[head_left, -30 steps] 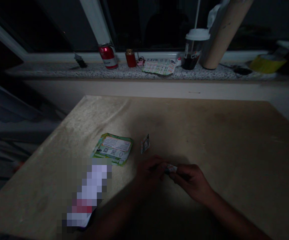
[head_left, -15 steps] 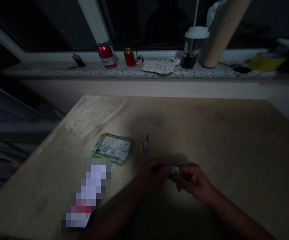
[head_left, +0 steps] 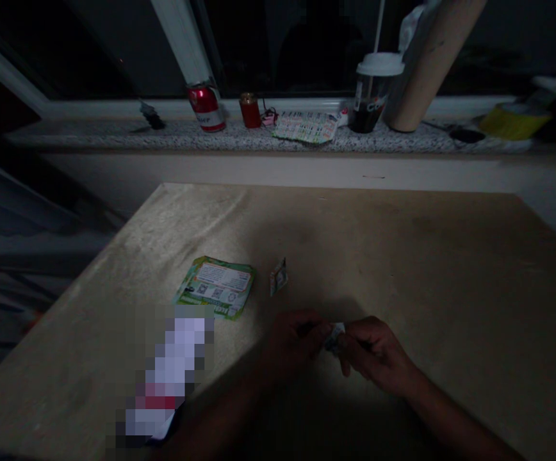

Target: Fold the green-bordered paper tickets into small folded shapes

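Note:
In dim light, my left hand [head_left: 293, 338] and my right hand [head_left: 376, 355] meet low over the wooden table [head_left: 403, 256]. Both pinch one small pale paper piece [head_left: 334, 335] between their fingertips. A second small paper piece [head_left: 278, 278] stands on its edge on the table, a little beyond my left hand. Left of that piece lies a flat green printed card [head_left: 218, 286].
A blurred-out flat object [head_left: 167, 378] lies at the near left. On the stone windowsill [head_left: 114, 136] behind stand a red can [head_left: 205, 107], a small red jar [head_left: 250, 110], a printed sheet [head_left: 305, 126], a lidded cup with a straw [head_left: 372, 89], a cardboard tube [head_left: 426, 61] and yellow tape [head_left: 513, 121].
The two hands stay together at the same spot. The small paper piece between them has tilted and turned slightly, and my right hand's fingers have shifted on it.

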Tool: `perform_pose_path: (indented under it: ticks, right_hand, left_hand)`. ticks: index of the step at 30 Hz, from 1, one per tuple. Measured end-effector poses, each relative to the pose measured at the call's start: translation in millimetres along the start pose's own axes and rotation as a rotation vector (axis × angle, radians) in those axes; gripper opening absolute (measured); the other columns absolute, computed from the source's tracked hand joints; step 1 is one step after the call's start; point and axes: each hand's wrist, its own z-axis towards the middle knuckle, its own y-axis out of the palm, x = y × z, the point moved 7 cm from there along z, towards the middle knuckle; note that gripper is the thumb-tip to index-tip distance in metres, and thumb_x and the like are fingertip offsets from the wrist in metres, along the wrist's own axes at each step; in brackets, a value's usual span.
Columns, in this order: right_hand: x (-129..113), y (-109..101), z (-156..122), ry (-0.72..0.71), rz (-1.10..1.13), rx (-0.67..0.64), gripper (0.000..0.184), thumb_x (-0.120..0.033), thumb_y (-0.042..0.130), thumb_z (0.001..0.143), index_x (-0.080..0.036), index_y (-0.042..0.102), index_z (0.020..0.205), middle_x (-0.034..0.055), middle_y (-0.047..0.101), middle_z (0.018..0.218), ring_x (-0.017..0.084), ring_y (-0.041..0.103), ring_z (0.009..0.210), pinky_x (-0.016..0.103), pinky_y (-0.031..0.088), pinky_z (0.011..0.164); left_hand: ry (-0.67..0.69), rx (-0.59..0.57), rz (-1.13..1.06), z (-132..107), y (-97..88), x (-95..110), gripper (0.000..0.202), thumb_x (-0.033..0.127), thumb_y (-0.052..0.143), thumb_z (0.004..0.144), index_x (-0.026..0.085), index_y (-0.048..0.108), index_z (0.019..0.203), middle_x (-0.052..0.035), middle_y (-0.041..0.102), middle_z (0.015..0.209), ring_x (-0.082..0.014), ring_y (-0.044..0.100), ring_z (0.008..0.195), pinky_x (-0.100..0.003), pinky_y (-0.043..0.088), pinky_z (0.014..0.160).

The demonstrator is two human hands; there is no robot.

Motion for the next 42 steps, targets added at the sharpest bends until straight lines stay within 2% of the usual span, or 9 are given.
perform_pose_path:
  ticks: [5,11,17,21,24,28,35,39,42]
  right_hand:
    - [-1,-1,0,-0.064,-0.013,0.008,0.051,-0.045,0.047,0.101,-0.015,0.066,0.065,-0.0039,0.048,0.046,0.008,0.041,0.04,0.022,0.031,0.042]
    - [-4,-3,-1,-0.09,-0.044,0.034,0.051,-0.041,0.046,0.103,-0.015,0.064,0.062,-0.0035,0.048,0.048,0.007,0.038,0.042,0.022,0.029,0.044]
    - [-2,-2,0,-0.084,-0.017,0.039,0.053,-0.047,0.046,0.102,-0.015,0.062,0.063,-0.0034,0.048,0.049,0.008,0.04,0.043,0.022,0.031,0.045]
    - [-1,0,-1,-0.07,0.009,0.026,0.054,-0.048,0.043,0.103,-0.016,0.061,0.064,-0.0027,0.049,0.05,0.008,0.036,0.042,0.021,0.029,0.042]
    - [1,1,-1,-0.071,0.018,0.021,0.054,-0.05,0.044,0.102,-0.017,0.056,0.061,-0.0038,0.045,0.049,0.008,0.037,0.043,0.022,0.029,0.042]
    - [5,1,-1,-0.085,0.004,0.019,0.054,-0.05,0.044,0.101,-0.019,0.048,0.057,-0.0051,0.039,0.049,0.009,0.037,0.044,0.023,0.029,0.044]
    - [4,3,-1,-0.12,-0.042,-0.017,0.049,-0.043,0.045,0.101,-0.019,0.045,0.057,-0.0057,0.033,0.053,0.009,0.033,0.048,0.025,0.026,0.048]
    - [8,8,-1,-0.094,-0.022,-0.074,0.052,-0.048,0.047,0.099,-0.019,0.044,0.056,-0.0063,0.031,0.053,0.008,0.03,0.047,0.024,0.024,0.046]
    - [12,9,0,-0.048,0.004,-0.075,0.054,-0.052,0.046,0.099,-0.019,0.047,0.056,-0.0069,0.031,0.051,0.008,0.028,0.045,0.022,0.024,0.044]
  left_hand:
    - [-0.026,-0.027,-0.059,-1,2.9,5,0.047,0.058,0.069,0.083,0.013,0.066,0.07,0.0028,0.05,0.053,-0.0085,0.04,0.048,-0.021,0.031,0.048]
    - [-0.069,-0.077,-0.111,-2,6.3,6,0.051,0.061,0.071,0.079,0.012,0.067,0.069,0.0023,0.051,0.052,-0.0079,0.04,0.047,-0.021,0.03,0.047]
    - [-0.078,-0.117,-0.12,-3,9.2,5,0.051,0.06,0.071,0.08,0.011,0.066,0.068,0.002,0.05,0.052,-0.0074,0.039,0.047,-0.021,0.027,0.047]
    - [-0.084,-0.138,-0.132,-4,11.6,4,0.05,0.06,0.07,0.081,0.012,0.066,0.068,0.0017,0.05,0.052,-0.0077,0.04,0.047,-0.022,0.028,0.047]
    - [-0.084,-0.15,-0.133,-5,12.0,2,0.049,0.059,0.069,0.082,0.012,0.067,0.068,0.002,0.049,0.052,-0.0079,0.039,0.047,-0.022,0.028,0.047]
    - [-0.072,-0.147,-0.113,-5,9.5,0,0.045,0.055,0.071,0.082,0.012,0.069,0.072,0.0021,0.05,0.054,-0.0083,0.04,0.049,-0.022,0.029,0.049]
    - [-0.041,-0.205,-0.068,-7,15.6,0,0.044,0.055,0.065,0.085,0.013,0.063,0.071,0.0028,0.048,0.057,-0.0093,0.04,0.051,-0.022,0.03,0.051]
    - [0.029,-0.236,-0.011,-7,18.1,5,0.044,0.053,0.067,0.083,0.014,0.06,0.065,0.0029,0.045,0.06,-0.0101,0.039,0.057,-0.023,0.029,0.055]
    - [0.06,-0.212,0.016,-6,16.7,10,0.042,0.05,0.065,0.085,0.014,0.059,0.064,0.0025,0.046,0.06,-0.0108,0.04,0.059,-0.023,0.03,0.056]
